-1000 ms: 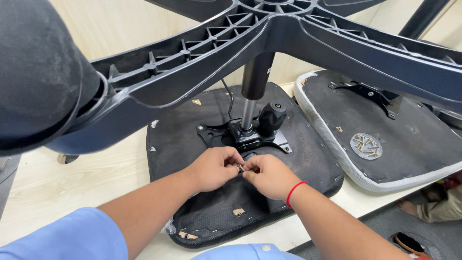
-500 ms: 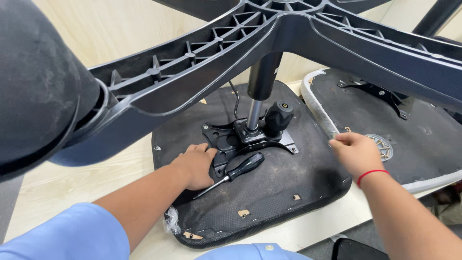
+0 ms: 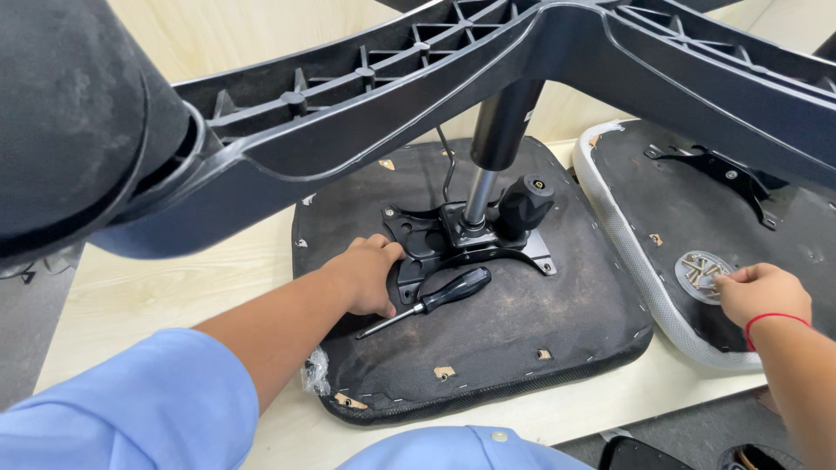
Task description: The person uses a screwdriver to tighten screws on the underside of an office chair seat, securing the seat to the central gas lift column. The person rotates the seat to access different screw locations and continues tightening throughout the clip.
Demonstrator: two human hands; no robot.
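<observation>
In the head view, my left hand (image 3: 370,277) rests with curled fingers on the black metal plate (image 3: 435,248) at the centre of the frame, holding nothing. A black screwdriver (image 3: 431,300) lies just beside it on the upturned seat (image 3: 488,348). At the right edge, my right hand (image 3: 762,292) pinches at the screws in a small round dish (image 3: 701,274) on the second seat (image 3: 697,209).

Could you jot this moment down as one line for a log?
left hand: resting on metal bracket | right hand: at dish of screws | screwdriver: lying on seat underside
</observation>
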